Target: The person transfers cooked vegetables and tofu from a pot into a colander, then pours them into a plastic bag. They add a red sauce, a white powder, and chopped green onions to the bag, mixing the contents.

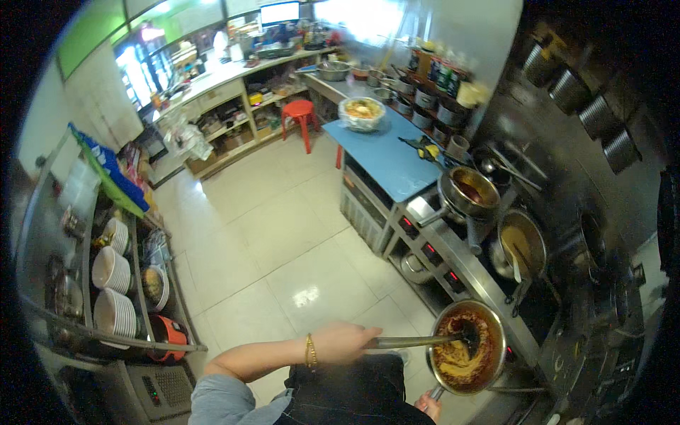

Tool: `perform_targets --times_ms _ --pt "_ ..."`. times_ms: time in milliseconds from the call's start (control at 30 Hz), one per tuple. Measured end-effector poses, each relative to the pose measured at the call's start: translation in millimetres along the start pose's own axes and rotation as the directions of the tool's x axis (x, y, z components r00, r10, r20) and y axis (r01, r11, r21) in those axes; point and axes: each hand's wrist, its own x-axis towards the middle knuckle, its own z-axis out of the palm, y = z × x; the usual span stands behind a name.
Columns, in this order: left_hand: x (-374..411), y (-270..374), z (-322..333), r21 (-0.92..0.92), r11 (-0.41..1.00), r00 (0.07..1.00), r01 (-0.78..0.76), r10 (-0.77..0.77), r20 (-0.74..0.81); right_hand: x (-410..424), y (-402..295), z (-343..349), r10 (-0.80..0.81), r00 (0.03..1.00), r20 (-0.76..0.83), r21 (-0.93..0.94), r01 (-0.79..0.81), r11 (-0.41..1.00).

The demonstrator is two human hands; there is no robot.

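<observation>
My left hand (350, 342), with a gold-coloured bracelet at the wrist, grips the long handle of a metal ladle (409, 341). The ladle's dark head dips into a steel saucepan (504, 345) at the lower right. Inside the pan lies a streaky yellow and dark red mixture (454, 366). Partly hidden at the bottom, my right hand (429, 407) is closed around the saucepan's handle (436, 393). The pan is beside the front edge of the steel cooking counter (478, 281).
Behind that pan are a pan of brownish sauce (523, 239) and another saucepan (449, 183). A covered bowl of food (363, 112) sits on a blue worktop (380, 154). A rack (183, 319) with stacked white bowls (112, 270) stands left; a red stool (298, 109) is farther back.
</observation>
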Motion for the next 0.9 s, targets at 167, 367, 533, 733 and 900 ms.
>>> perform_targets --times_ms 167,367,533,733,900 --pt "-91 -47 -20 -0.039 0.981 0.979 0.189 -0.192 -0.074 0 35 79 0.11 0.979 0.169 -0.151 -0.085 0.985" --pt "-137 -96 -59 -0.102 0.936 0.903 0.337 -0.352 -0.245 68 39 146 0.23 0.929 0.29 -0.271 -0.151 0.951" --pt "-117 -128 -105 -0.158 0.884 0.814 0.44 -0.467 -0.346 165 38 214 0.247 0.887 0.391 -0.231 -0.166 0.959" --pt "-55 -199 -183 -0.196 0.806 0.724 0.559 -0.59 -0.358 285 13 314 0.215 0.849 0.482 -0.246 -0.104 0.964" --pt "12 -275 -243 -0.183 0.851 0.755 0.493 -0.523 -0.395 376 -30 392 0.156 0.874 0.461 -0.275 -0.026 0.961"
